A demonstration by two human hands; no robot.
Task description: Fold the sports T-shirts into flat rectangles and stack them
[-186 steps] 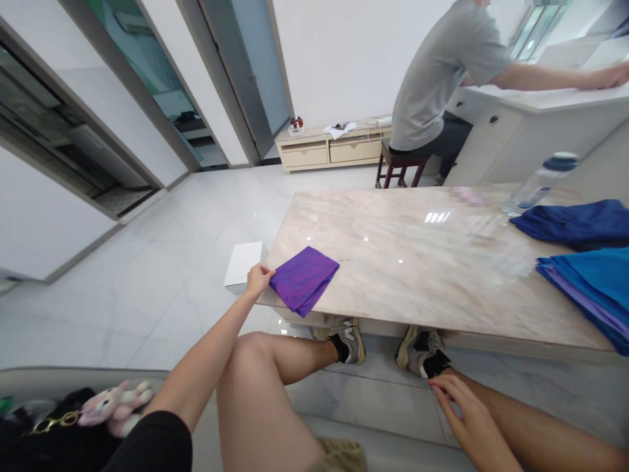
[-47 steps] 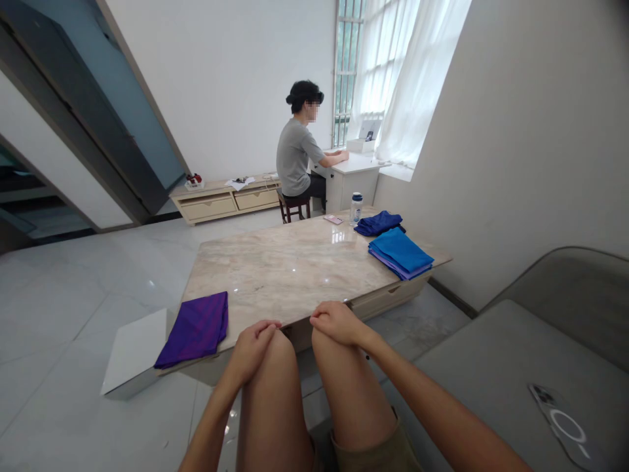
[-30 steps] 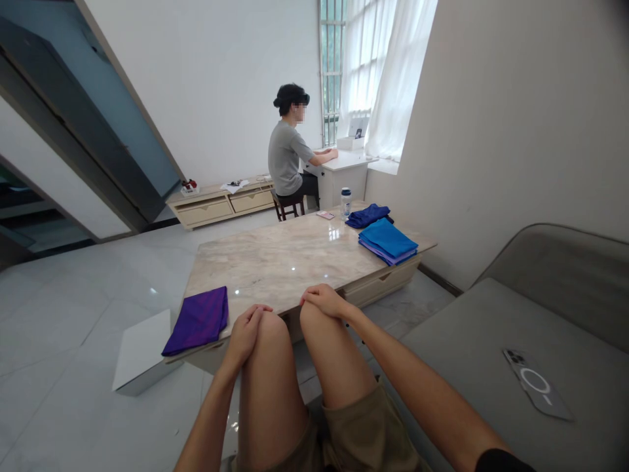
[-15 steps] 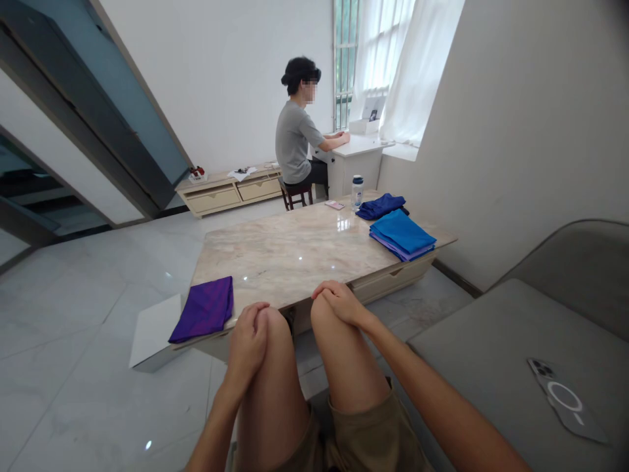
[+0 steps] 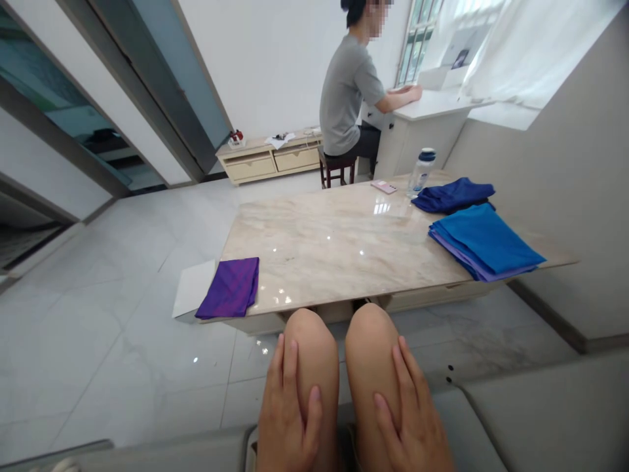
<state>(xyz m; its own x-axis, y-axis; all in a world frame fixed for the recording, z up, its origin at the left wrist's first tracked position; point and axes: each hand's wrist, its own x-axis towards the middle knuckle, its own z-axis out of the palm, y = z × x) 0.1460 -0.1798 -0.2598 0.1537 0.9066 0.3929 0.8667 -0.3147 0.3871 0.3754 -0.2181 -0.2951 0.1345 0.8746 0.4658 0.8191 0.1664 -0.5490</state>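
Item, left hand (image 5: 285, 423): fingers extended and a little spread, laid along the outer side of the left thigh (image 5: 317, 367). Item, right hand (image 5: 417, 423): set likewise on the right thigh (image 5: 371, 367), its thumb on top.

Item, purple cloth (image 5: 228, 287): folded into a flat panel, and the fabric I find nearest to my left hand, though well apart from it. It covers the near left corner of the marble-patterned worktop (image 5: 304, 242). Just outside the left edge, on the floor, I note a white box (image 5: 189, 288), partly hidden by the cloth.

Item, stack of folded cloths (image 5: 486, 239): bright blue uppermost, lilac showing between layers, placed towards the right end and reaching the near edge. Behind it I list a navy cloth (image 5: 455, 195), loosely bundled; whether the two touch, I cannot tell. Item, clear bottle (image 5: 421, 174) with a blue cap, standing just beside the navy cloth. Item, pink phone (image 5: 384, 187), flat near the far edge.

Beyond the far edge I record a person in a grey T-shirt (image 5: 346, 98), seated on a dark stool (image 5: 338, 164), forearms on a white desk (image 5: 432, 105).
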